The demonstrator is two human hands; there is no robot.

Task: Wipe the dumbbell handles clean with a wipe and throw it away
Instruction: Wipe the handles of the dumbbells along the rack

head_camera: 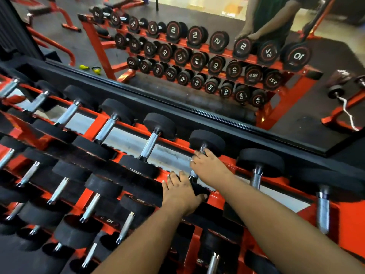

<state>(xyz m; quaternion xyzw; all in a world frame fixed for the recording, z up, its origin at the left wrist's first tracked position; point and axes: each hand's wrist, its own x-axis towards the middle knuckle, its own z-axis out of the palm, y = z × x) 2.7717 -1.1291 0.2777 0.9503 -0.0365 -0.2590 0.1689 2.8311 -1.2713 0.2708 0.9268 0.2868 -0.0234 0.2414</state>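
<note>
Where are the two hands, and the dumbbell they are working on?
Right hand (207,167), head view: back of the hand.
Left hand (180,192), head view: back of the hand.
Dumbbell (207,140), head view: far black weight head.

A tiered red rack (173,142) carries rows of black-headed dumbbells (152,144) with chrome handles, standing against a mirror (197,56) that reflects numbered weights

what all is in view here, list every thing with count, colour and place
dumbbells: many, black heads with silver handles, rows on the rack
rack: one, red, filling the foreground
mirror: one, black-framed, behind the rack, reflecting numbered dumbbells
yellow items: two, on the floor in the reflection
wipe: none plainly visible
left hand: resting on a dumbbell's near black head
right hand: curled round that dumbbell's handle
</note>
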